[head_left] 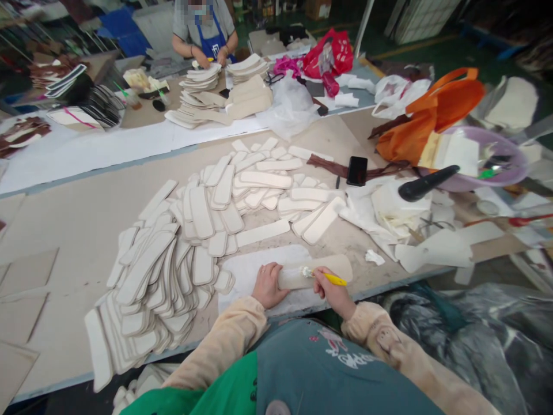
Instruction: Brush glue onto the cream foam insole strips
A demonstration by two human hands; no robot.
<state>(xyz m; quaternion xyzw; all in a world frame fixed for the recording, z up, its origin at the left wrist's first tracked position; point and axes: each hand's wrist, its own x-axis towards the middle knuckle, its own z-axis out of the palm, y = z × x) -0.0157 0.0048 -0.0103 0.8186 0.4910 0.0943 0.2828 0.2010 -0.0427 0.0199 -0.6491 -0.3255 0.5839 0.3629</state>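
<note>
In my right hand (333,288) is a brush with a yellow handle (335,279), its pale bristles (306,271) smeared with something white and touching a long beige strip (339,267). My left hand (269,285) grips that strip at its left end, thumb and fingers apart around the edge. Beneath the strip lies a white sheet (246,271) near the table's front edge. A wet-looking whitish patch shows on the strip between my hands. To the left and beyond is a big heap of cream rounded strips (147,268), many overlapping.
A phone (357,171), a white container with a black handle (395,204), an orange bag (432,124) and a purple basin (514,167) stand to the right. Flat beige panels (28,271) lie at left. A person in a blue apron (211,43) works across the table behind stacked pieces (249,97).
</note>
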